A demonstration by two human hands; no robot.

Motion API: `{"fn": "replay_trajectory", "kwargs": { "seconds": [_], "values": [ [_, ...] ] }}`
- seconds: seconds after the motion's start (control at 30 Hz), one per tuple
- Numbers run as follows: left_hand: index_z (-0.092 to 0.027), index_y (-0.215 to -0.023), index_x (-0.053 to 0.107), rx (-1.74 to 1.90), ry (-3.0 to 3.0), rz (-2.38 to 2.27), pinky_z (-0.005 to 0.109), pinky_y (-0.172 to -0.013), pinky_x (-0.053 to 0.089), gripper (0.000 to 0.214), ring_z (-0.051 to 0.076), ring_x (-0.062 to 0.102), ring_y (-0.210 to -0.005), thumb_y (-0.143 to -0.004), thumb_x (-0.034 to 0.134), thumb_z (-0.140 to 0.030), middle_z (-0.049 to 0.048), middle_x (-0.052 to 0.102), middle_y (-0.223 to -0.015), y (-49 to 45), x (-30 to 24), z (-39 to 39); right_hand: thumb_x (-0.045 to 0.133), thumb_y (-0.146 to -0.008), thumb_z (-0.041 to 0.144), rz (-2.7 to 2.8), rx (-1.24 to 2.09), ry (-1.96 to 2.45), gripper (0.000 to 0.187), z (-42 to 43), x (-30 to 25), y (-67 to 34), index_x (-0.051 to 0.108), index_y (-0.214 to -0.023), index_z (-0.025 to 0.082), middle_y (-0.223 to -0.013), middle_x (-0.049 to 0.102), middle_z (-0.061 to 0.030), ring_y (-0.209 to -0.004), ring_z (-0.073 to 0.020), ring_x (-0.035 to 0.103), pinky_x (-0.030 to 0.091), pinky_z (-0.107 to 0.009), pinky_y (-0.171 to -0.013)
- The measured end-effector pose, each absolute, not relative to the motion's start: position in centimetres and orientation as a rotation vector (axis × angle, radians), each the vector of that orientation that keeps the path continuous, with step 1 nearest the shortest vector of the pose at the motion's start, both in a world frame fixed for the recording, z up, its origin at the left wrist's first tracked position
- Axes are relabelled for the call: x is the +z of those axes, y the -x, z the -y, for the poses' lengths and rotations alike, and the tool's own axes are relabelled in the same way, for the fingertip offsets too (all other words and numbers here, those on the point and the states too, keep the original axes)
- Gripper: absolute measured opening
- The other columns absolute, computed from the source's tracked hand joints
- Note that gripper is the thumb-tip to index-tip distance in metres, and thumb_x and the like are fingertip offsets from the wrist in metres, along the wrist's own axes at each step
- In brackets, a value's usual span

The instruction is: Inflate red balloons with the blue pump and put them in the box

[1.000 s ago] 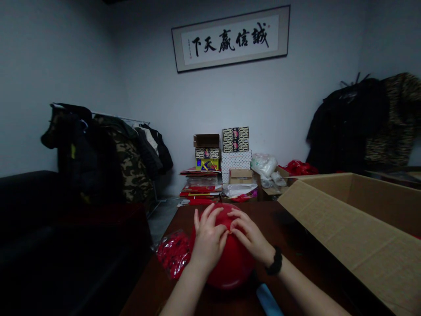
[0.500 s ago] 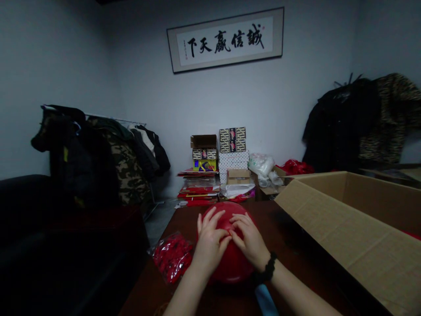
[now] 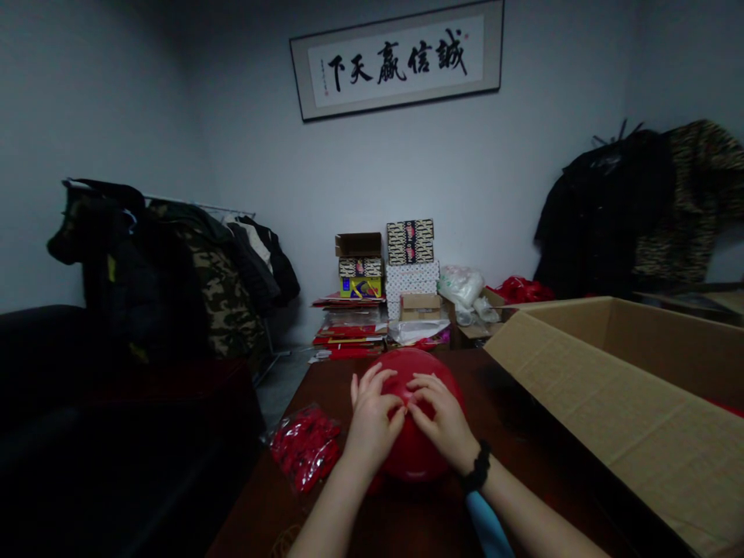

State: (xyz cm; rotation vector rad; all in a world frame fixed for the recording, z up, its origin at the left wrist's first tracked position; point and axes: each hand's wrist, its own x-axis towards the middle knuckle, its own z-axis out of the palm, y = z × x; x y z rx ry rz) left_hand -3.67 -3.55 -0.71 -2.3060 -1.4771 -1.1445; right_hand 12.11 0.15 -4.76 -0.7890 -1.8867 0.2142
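A round, shiny red balloon (image 3: 415, 457) sits over the dark brown table, the small neck at its middle facing me. My left hand (image 3: 372, 418) pinches this neck between thumb and forefinger, its other fingers spread over the balloon. From the other side my right hand (image 3: 439, 415), with a black band at the wrist, pinches at the same spot; the fingertips of both hands nearly meet. Beneath my right forearm a blue object (image 3: 489, 527) shows in part; its kind I cannot tell. Left of the balloon lies a clear plastic bag (image 3: 305, 448) of red pieces with dark marks.
A large open cardboard box (image 3: 616, 418) stands at the right. Thin tan loops (image 3: 284, 541) lie by the near edge. Stacked boxes (image 3: 410, 283) and red flat packs (image 3: 349, 335) are by the back wall. Coats hang on a rack (image 3: 203, 205) at left.
The balloon looks slightly higher and shifted right between my hands. Both hands keep their pinch at its neck. The view has tilted a little.
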Motion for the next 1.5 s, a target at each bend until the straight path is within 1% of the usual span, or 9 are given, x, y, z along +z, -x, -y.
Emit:
{"fn": "replay_trajectory", "kwargs": {
  "seconds": [0.37, 0.57, 0.8, 0.9, 1.07, 1.13, 1.33, 1.43, 1.5],
  "values": [
    [-0.024, -0.070, 0.069, -1.084, 2.424, 1.515, 0.061, -0.105, 0.023, 0.014, 0.028, 0.036, -0.129, -0.075, 0.059, -0.016, 0.0030, 0.056, -0.128, 3.2, -0.4, 3.3, 0.053, -0.077, 0.018, 1.945, 0.151, 0.824, 0.009, -0.5, -5.1, -12.3, 0.054, -0.083, 0.024, -0.105, 0.060, -0.0045, -0.112, -0.0221, 0.050, 0.023, -0.055, -0.106],
    [-0.026, -0.073, 0.071, -1.062, 2.501, 1.508, 0.060, -0.106, 0.022, 0.015, 0.027, 0.032, -0.133, -0.075, 0.060, -0.017, 0.0005, 0.053, -0.133, 3.5, -0.6, 2.9, 0.053, -0.077, 0.019, 1.971, 0.048, 0.862, 0.008, -0.4, -5.1, -12.4, 0.054, -0.083, 0.024, -0.103, 0.061, -0.0051, -0.110, -0.0237, 0.051, 0.022, -0.059, -0.105],
    [-0.025, -0.070, 0.071, -1.081, 2.563, 1.577, 0.061, -0.104, 0.027, 0.012, 0.029, 0.031, -0.133, -0.074, 0.061, -0.019, 0.0023, 0.054, -0.132, 3.8, -0.3, 1.9, 0.049, -0.078, 0.014, 2.023, -0.112, 0.812, 0.018, -0.2, -4.2, -12.4, 0.057, -0.092, 0.023, -0.102, 0.062, -0.0047, -0.116, -0.0243, 0.047, 0.009, -0.061, -0.110],
    [-0.024, -0.068, 0.070, -1.092, 2.506, 1.554, 0.063, -0.104, 0.024, 0.012, 0.029, 0.033, -0.132, -0.073, 0.061, -0.017, 0.0030, 0.056, -0.130, 3.5, -0.4, 2.0, 0.047, -0.079, 0.014, 2.034, -0.110, 0.776, 0.019, -0.4, -4.3, -12.5, 0.057, -0.093, 0.023, -0.104, 0.061, -0.0049, -0.117, -0.0235, 0.046, 0.012, -0.060, -0.110],
    [-0.024, -0.069, 0.068, -1.078, 2.361, 1.398, 0.062, -0.108, 0.011, 0.014, 0.027, 0.034, -0.130, -0.073, 0.060, -0.014, 0.0029, 0.059, -0.124, 3.0, -0.8, 2.6, 0.046, -0.083, 0.019, 1.976, 0.181, 0.745, 0.012, -0.4, -4.5, -12.8, 0.054, -0.091, 0.024, -0.113, 0.056, -0.0066, -0.122, -0.0228, 0.041, 0.019, -0.056, -0.109],
    [-0.024, -0.072, 0.068, -1.069, 2.338, 1.352, 0.061, -0.109, 0.007, 0.014, 0.026, 0.034, -0.130, -0.073, 0.059, -0.013, 0.0023, 0.059, -0.123, 3.0, -0.9, 2.7, 0.045, -0.085, 0.021, 1.966, 0.264, 0.735, 0.009, -0.3, -4.4, -13.1, 0.053, -0.087, 0.024, -0.114, 0.056, -0.0059, -0.120, -0.0213, 0.044, 0.023, -0.054, -0.108],
    [-0.024, -0.070, 0.068, -1.158, 2.307, 1.414, 0.063, -0.106, 0.014, 0.014, 0.028, 0.039, -0.124, -0.073, 0.059, -0.014, 0.0037, 0.061, -0.118, 2.8, -0.5, 2.8, 0.051, -0.083, 0.023, 1.959, 0.468, 0.691, 0.006, 0.0, -4.0, -13.8, 0.054, -0.078, 0.025, -0.116, 0.055, -0.0035, -0.118, -0.0186, 0.045, 0.037, -0.039, -0.102],
    [-0.023, -0.069, 0.068, -1.176, 2.333, 1.402, 0.063, -0.106, 0.016, 0.012, 0.028, 0.040, -0.123, -0.073, 0.061, -0.016, 0.0041, 0.061, -0.117, 2.6, -0.1, 2.9, 0.057, -0.080, 0.026, 1.884, 0.509, 0.712, 0.003, 0.0, -4.3, -13.7, 0.056, -0.079, 0.024, -0.119, 0.053, -0.0050, -0.120, -0.0202, 0.044, 0.035, -0.039, -0.103],
    [-0.023, -0.068, 0.068, -1.180, 2.335, 1.406, 0.063, -0.105, 0.016, 0.011, 0.029, 0.040, -0.123, -0.072, 0.061, -0.015, 0.0045, 0.061, -0.117, 2.6, 0.1, 2.9, 0.064, -0.075, 0.030, 1.831, 0.536, 0.728, 0.012, -0.2, -4.7, -13.5, 0.057, -0.083, 0.024, -0.120, 0.053, -0.0064, -0.118, -0.0215, 0.046, 0.037, -0.040, -0.101]
  ]
}}
